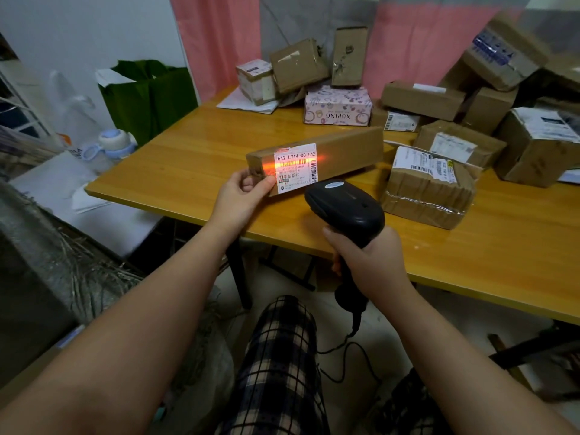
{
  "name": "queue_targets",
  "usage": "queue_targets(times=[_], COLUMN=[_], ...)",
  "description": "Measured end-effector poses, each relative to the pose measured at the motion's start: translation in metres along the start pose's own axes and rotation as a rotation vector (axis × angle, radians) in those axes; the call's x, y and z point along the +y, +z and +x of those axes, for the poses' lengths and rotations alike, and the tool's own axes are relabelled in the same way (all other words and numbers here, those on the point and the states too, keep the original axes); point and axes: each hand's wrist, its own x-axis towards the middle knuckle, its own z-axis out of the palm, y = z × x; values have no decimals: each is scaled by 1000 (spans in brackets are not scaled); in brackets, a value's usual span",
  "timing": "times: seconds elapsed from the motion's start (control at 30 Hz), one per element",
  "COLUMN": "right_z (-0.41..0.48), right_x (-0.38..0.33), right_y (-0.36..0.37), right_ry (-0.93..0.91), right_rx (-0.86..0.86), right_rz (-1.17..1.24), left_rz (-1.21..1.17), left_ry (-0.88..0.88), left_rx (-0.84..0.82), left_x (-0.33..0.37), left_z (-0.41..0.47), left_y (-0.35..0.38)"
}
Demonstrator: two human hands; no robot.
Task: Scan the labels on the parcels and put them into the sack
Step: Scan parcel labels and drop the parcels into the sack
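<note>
Left hand (pixel 244 196) fingers pinch the long parcel (pixel 345 149); right hand (pixel 373 262) grips scanner (pixel 345 205).

A glossy orange-yellow wooden table (pixel 204 158) on black legs (pixel 240 271) spreads from the centre out to three o'clock, its top catching a soft sheen. Behind it at twelve o'clock hang pink curtains (pixel 219 42) with a grey panel (pixel 314 17) between them, and a white wall (pixel 78 32) runs to ten o'clock with a green bag (pixel 150 95) against it. A barred window (pixel 18 120) shows at nine o'clock, a low white surface (pixel 94 211) at eight, and pale floor (pixel 502 321) at four.
</note>
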Motion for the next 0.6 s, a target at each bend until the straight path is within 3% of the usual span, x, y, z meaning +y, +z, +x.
queue_targets(times=[0.13, 0.6], right_z=[5, -5], right_x=[-4, -39], right_y=[-9, -33], right_ry=[78, -31], right_rx=[-4, -89], right_rz=[43, 21], left_rz=[20, 25], left_ry=[-38, -14], left_rx=[-34, 32], left_x=[4, 25], left_z=[6, -13], left_y=[-1, -12])
